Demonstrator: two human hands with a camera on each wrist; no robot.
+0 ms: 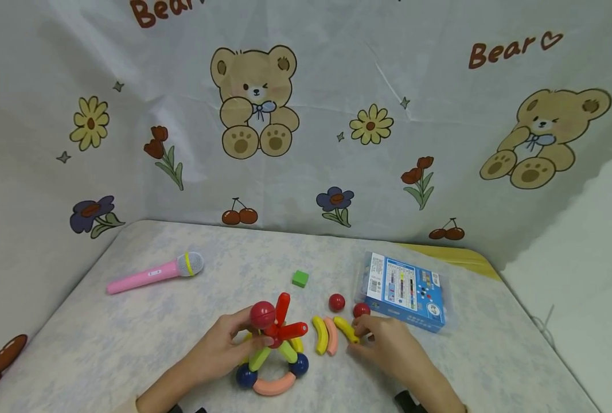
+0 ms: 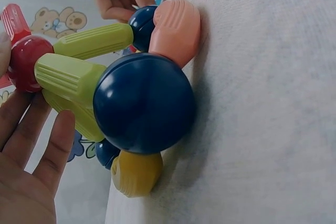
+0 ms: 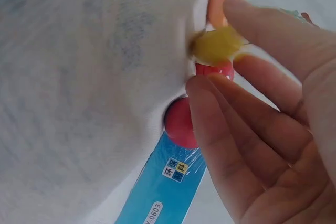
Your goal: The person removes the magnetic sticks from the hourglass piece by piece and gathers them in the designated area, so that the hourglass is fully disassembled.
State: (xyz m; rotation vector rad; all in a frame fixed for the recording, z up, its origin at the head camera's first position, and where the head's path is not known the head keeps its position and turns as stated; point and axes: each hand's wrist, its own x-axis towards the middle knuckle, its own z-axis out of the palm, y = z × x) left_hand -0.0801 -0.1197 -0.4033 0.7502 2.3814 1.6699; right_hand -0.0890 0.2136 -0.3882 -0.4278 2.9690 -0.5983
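A magnetic ball-and-stick model stands on the table, with dark blue balls (image 2: 144, 103), a peach curved stick (image 1: 275, 385) and yellow curved sticks (image 2: 137, 174) at its base. Light green sticks (image 2: 73, 80) rise to a red ball (image 2: 31, 64), from which red sticks (image 1: 292, 331) branch. My left hand (image 1: 228, 347) pinches the model around that upper joint, beside another red ball (image 1: 262, 315). My right hand (image 1: 393, 344) pinches the near end of a yellow curved stick (image 3: 216, 45) between thumb and finger, low over the tabletop.
Loose yellow (image 1: 320, 335) and peach (image 1: 331, 336) curved sticks lie between the hands. Two red balls (image 1: 336, 302) sit near a blue boxed set (image 1: 406, 292). Farther back are a green block (image 1: 300, 279) and a pink toy microphone (image 1: 153, 274). A bear-print cloth hangs behind.
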